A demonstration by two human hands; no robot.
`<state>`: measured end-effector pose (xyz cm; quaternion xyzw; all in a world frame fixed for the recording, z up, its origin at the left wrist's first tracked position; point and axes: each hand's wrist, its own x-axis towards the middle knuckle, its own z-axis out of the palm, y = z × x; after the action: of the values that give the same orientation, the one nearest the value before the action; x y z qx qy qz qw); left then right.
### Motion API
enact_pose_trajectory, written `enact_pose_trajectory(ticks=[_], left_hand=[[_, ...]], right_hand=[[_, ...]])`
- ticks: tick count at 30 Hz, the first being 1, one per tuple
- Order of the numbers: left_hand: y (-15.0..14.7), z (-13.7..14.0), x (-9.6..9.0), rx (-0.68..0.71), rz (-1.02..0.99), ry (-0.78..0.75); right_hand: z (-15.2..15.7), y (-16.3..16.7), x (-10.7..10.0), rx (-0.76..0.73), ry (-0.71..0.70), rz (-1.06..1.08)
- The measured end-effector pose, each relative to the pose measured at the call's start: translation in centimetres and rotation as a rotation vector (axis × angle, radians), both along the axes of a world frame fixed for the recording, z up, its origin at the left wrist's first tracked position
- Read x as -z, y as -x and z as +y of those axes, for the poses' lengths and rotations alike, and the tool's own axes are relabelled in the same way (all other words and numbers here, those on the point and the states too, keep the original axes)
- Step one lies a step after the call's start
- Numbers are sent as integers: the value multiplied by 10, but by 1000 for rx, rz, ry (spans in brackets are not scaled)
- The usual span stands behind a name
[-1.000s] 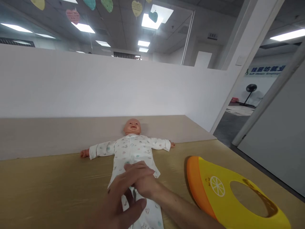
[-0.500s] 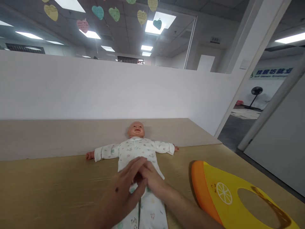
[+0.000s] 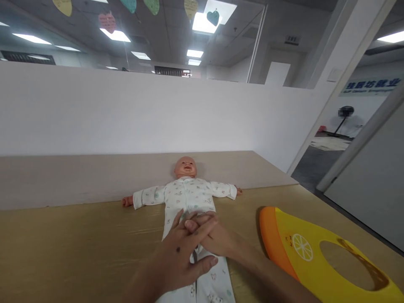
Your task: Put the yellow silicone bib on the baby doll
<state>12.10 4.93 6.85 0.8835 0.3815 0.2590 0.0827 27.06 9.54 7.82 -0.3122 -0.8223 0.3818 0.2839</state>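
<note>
A baby doll in a white printed sleepsuit lies on its back, with both arms stretched out sideways and its head at the far end. Over the lower body of the doll are my two hands, one laid across the other. My left hand has its fingers spread over the fingers of my right hand, its thumb stretched apart. My right hand reaches in from the right, its fingers pointing left and partly covered. Neither hand holds an object. I cannot tell whether they press on the sleepsuit.
A yellow and orange baby bib lies on the tan tabletop to the right. Behind the doll stands a white half-wall with glass above. At the right are a doorway and a door.
My left hand's fingers have spread and slid across my right hand; before, the hands met in an arch at the fingertips. The view has shifted slightly, and the doll lies as before.
</note>
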Motion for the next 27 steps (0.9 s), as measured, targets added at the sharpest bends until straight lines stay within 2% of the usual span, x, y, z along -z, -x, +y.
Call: enact_pose_trajectory(ticks=[3,7,8,10,12,13,15,18,20,23,25,27], left_hand=[[1,-3,-1,18,-112,178],[2,-10,-9,11,-199,327],[2,-12,-12,22,-203,381],[1,-18,-20,66,-212,510],[-1,-24,-26,106,-201,577],[-1,-28,-28,108,-182,550],[-2,-34,-28,67,-121,372],[-4,-40,-20,-22,-47,74],[-6,-42,-13,-63,-40,20],[-12,-42,-4,-185,-170,165],[-18,-42,-4,-265,-351,333],[-24,-44,-7,-267,-518,480]], right_hand=[[-2,2,1,-67,10,-11],[-1,1,3,-32,-51,-53],[-1,0,1,-44,-27,-75],[-1,-3,-6,-105,118,-108],[-4,-6,-17,-234,306,-113],[-5,-7,-22,-304,386,-98],[-9,-8,-30,-360,475,-64],[-14,-6,-34,-262,449,-80],[-18,-3,-31,-192,426,-97],[-24,3,-23,-1,400,-50],[-27,7,-17,139,251,-24],[-28,9,-14,214,95,5]])
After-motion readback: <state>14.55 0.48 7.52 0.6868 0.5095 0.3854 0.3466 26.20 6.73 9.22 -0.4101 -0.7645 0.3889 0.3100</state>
